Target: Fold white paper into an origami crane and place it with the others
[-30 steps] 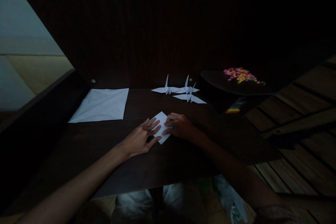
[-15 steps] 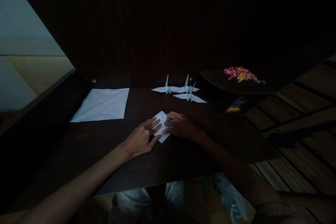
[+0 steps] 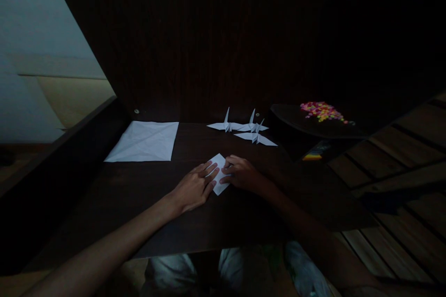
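A small square of white folded paper (image 3: 218, 187) lies on the dark desk with one corner toward me. My left hand (image 3: 195, 186) rests flat over its left side, fingers stretched out and slightly apart. At the right edge of the paper, my right hand (image 3: 242, 174) has its fingers bent in, with thumb and fingertips on the edge; part of the paper is hidden under both hands. Behind it stand three white paper cranes, a left one (image 3: 227, 126), a back right one (image 3: 251, 126) and a front one (image 3: 256, 137).
A larger creased white paper sheet (image 3: 144, 141) lies at the desk's back left. On a curved dark shelf (image 3: 285, 113) to the right sits a heap of small colourful pieces (image 3: 324, 111). A raised dark panel (image 3: 62, 148) borders the left, and slatted wood (image 3: 393, 153) shows at right.
The whole view has shifted slightly, so everything appears a little lower and further right. Both hands stay on the folded paper, the left fingers lying slightly closer together.
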Tool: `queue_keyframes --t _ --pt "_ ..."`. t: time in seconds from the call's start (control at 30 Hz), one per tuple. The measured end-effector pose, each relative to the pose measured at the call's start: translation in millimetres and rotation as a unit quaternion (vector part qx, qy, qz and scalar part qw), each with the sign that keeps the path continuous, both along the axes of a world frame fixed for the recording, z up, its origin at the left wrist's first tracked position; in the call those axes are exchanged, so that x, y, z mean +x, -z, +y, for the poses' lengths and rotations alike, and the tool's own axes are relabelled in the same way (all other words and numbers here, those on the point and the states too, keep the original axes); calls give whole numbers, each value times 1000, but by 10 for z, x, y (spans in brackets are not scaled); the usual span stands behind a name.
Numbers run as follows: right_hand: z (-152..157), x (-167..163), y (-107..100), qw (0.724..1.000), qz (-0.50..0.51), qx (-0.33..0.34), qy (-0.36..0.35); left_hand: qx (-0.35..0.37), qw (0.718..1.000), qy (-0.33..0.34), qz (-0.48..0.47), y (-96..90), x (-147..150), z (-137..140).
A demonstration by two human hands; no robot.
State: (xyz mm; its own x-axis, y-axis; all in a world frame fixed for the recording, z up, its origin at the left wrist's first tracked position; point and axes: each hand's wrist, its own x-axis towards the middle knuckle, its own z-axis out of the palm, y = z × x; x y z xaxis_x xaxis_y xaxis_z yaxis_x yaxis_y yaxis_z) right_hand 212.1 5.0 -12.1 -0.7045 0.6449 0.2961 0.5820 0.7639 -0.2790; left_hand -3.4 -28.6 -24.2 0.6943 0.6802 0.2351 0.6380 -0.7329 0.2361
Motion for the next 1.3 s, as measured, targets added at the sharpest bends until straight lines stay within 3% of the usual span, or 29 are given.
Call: queue_keyframes --t 0.27,0.83,0.97,1.3 --pt "-50 -19 -62 999 -28 -19 21 -8 1000 -24 -4 -1 27 -29" --pt "-173 -7 -173 998 -55 -21 13 -24 1000 6 11 -18 -65 -36" --pt "-189 -11 -162 997 -67 -25 26 -38 998 35 25 -28 -106 -29" --pt "-204 -39 -76 994 -76 -36 74 -30 998 33 53 -62 -80 -76"
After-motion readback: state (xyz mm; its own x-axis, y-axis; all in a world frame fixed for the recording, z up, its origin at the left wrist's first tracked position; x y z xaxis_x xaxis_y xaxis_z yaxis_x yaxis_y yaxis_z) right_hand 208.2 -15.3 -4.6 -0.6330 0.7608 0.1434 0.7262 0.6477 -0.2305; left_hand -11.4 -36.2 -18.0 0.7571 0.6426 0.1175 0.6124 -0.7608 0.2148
